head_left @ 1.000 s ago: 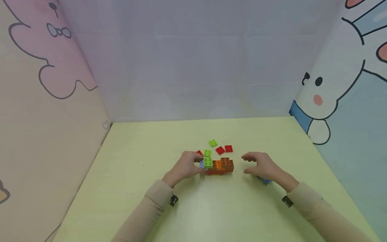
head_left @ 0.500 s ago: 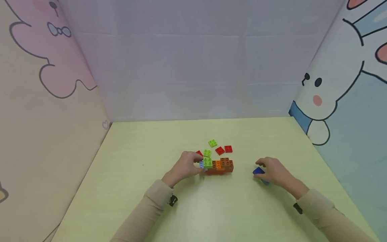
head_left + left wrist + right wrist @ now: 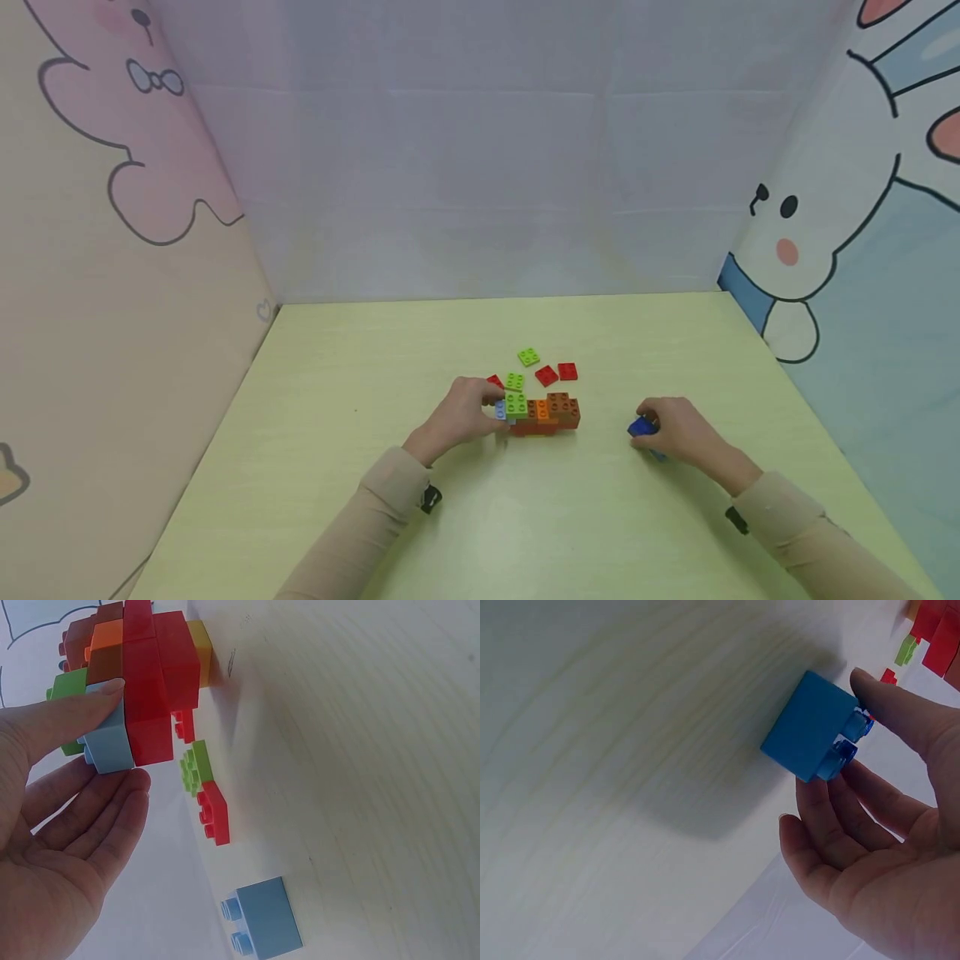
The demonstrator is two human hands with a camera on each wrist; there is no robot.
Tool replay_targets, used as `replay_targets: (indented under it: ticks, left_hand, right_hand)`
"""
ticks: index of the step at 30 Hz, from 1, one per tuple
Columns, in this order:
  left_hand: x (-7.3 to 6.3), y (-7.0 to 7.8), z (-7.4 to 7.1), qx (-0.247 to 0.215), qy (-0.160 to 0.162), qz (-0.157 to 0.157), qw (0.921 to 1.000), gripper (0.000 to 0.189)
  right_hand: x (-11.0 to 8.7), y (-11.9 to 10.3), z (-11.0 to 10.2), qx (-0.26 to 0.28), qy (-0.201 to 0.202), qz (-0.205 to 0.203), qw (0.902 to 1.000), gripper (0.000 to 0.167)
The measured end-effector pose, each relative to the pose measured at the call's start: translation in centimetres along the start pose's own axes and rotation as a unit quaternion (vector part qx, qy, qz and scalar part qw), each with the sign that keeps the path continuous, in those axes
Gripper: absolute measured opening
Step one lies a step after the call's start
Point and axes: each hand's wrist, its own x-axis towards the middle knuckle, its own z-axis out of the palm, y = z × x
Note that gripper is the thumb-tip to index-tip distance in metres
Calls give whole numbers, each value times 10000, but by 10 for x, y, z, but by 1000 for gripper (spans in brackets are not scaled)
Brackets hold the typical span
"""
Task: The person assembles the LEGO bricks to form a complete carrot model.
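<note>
My left hand [image 3: 463, 417] grips the left end of a multicoloured toy-brick build [image 3: 540, 427], thumb and fingers on its light blue brick [image 3: 112, 746]. Green, brown and orange bricks sit on top, red ones below, and a yellow brick [image 3: 201, 652] shows underneath. Out to the right, my right hand [image 3: 678, 429] pinches a dark blue brick [image 3: 642, 427] between thumb and fingers. In the right wrist view, a lighter blue brick [image 3: 810, 724] stands in front of the dark blue one, which is mostly hidden there.
Behind the build lie loose red plates [image 3: 567, 372] and green plates [image 3: 528, 357]. A light blue brick [image 3: 270, 919] lies on the table near my left hand. The pale yellow-green table [image 3: 360, 350] ends at a back wall, with cartoon-printed panels at both sides.
My right hand has moved right and toward me from beside the build, and its fingers have closed on the dark blue brick. My left hand stays on the build.
</note>
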Motion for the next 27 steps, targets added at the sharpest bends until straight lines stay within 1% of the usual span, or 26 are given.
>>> replay_targets:
  ticks: [4, 9, 18, 23, 27]
  left_hand:
    - [0, -1, 1, 0, 29, 4, 10000, 28]
    - [-1, -2, 2, -25, 54, 48, 10000, 28]
    - [-1, -3, 4, -64, -5, -15, 10000, 29]
    - [-1, -2, 3, -47, -5, 35, 10000, 26]
    - [0, -2, 2, -1, 8, 95, 10000, 24]
  right_hand:
    - [5, -6, -2, 89, 108, -200, 9997, 44]
    - [14, -23, -9, 241, 274, -502, 9981, 41]
    - [31, -56, -21, 537, 263, -768, 9952, 42]
    - [36, -71, -26, 558, 326, -936, 9935, 45]
    - [41, -80, -30, 550, 393, -1102, 9916, 42]
